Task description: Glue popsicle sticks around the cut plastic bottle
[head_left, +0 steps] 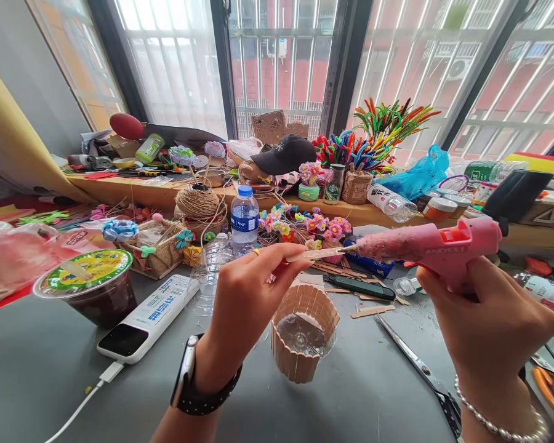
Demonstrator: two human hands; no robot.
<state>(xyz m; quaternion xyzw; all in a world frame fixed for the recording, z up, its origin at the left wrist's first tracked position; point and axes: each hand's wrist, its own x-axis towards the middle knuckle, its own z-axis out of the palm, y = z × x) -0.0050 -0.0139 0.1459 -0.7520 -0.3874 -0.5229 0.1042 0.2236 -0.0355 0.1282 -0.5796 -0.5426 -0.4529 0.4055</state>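
My left hand (pixel 247 301) pinches a flat wooden craft stick (pixel 321 253) and holds it level above the table. My right hand (pixel 482 314) grips a pink hot glue gun (pixel 436 243), whose nozzle tip touches the far end of the stick. Below the hands stands a cut plastic bottle base ringed with upright wooden sticks (pixel 303 332). More loose sticks (pixel 372 311) lie on the grey table (pixel 360 394) beside a dark utility knife (pixel 362 287).
A power bank with white cable (pixel 148 320) and a sealed drink cup (pixel 90 286) sit at left. Scissors (pixel 420 369) lie at right, orange pliers (pixel 549 391) beyond. A water bottle (pixel 244 220), twine ball (pixel 197 202), paper flowers and pipe cleaners (pixel 378 132) crowd the windowsill.
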